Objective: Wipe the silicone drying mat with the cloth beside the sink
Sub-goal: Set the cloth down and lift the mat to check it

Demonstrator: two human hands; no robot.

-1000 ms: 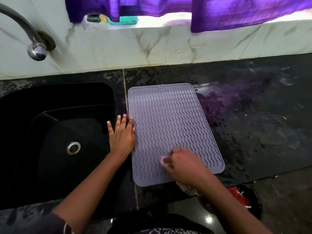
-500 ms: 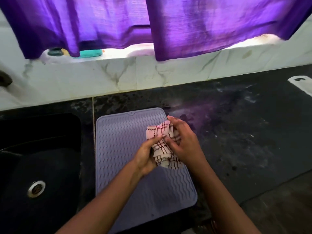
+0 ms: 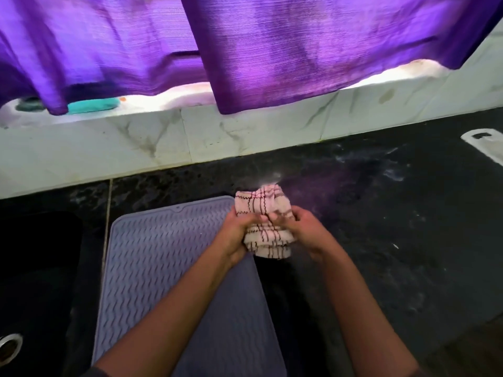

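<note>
While the cloth is bunched between both hands, it is held above the far right corner of the mat, partly past the mat's right edge and over the dark tabletop. The left hand is closed on the cloth's left side and the right hand is closed on its right side, fingers curled into the folds. The mat is laid flat on the tabletop, its left edge just beside the sink, whose drain is seen at the lower left. The mat's far edge is set near the pale tiled wall, with a strip of tabletop between them. To the right of the mat, a broad stretch of tabletop is left open, marked with pale smears. A white board is seen at the far right edge. Purple curtains are hung above the sill.
</note>
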